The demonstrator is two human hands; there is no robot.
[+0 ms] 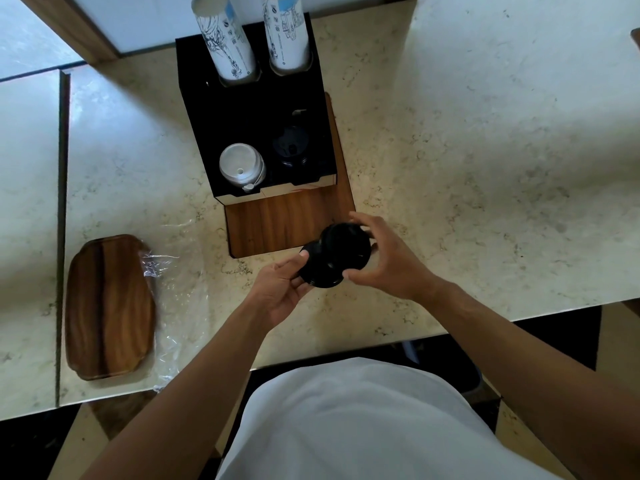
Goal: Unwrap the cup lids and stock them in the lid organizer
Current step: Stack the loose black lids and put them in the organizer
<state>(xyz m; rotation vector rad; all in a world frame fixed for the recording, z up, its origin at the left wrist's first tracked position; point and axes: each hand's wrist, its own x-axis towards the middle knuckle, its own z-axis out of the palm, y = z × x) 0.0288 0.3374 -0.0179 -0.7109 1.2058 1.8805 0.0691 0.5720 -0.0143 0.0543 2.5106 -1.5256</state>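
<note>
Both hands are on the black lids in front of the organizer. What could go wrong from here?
1. The black lids look fanned apart between the left hand and right hand; one may slip onto the counter.
2. The organizer slot with black lids sits beside the white lids; they could go into the wrong slot.
3. Loose plastic wrap could get brushed off the counter.

A pale marble table [485, 168] with a dark seam at the left; behind it a wooden frame [74, 31] around a bright white panel [145, 15]
</note>
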